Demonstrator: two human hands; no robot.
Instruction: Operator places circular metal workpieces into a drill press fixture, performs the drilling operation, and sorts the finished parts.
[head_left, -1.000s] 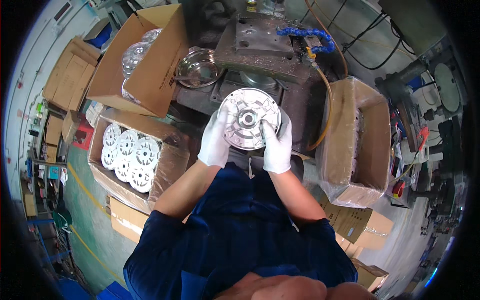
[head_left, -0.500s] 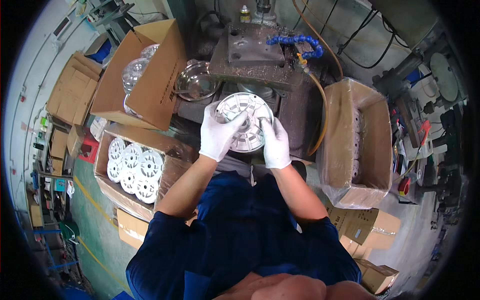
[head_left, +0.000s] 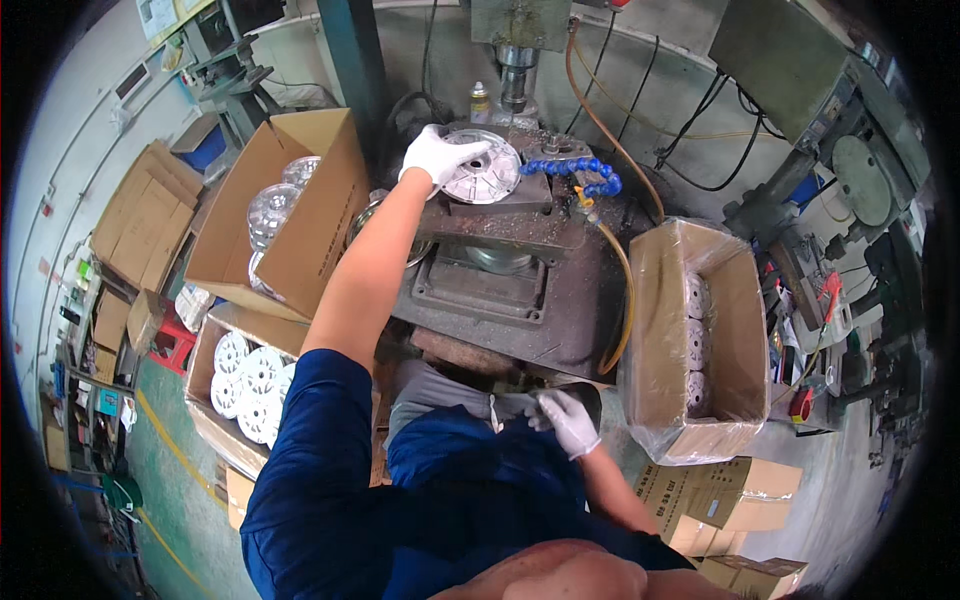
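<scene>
A round silvery cast-metal disc (head_left: 487, 172) with slots and a hub rests, as far as I can see, on the steel block of a machine. My left hand (head_left: 437, 160), white-gloved, grips its left side, thumb reaching across the face toward the hub and fingers at the rim. Beside the disc's right edge runs a blue jointed coolant hose (head_left: 572, 168). My right hand (head_left: 568, 422), also gloved, hangs low by my lap near the machine's front edge, holding nothing, with its fingers loosely apart.
Left of the machine stand a tall carton (head_left: 330, 215) of shiny metal parts and a lower carton (head_left: 215, 400) of similar slotted discs. At right, a plastic-lined carton (head_left: 735, 330) holds several discs. A metal bowl (head_left: 418, 252) sits behind my left forearm.
The disc has gone from in front of my body up and away onto the machine block in my left hand. My right hand has let go of it and dropped toward my lap.
</scene>
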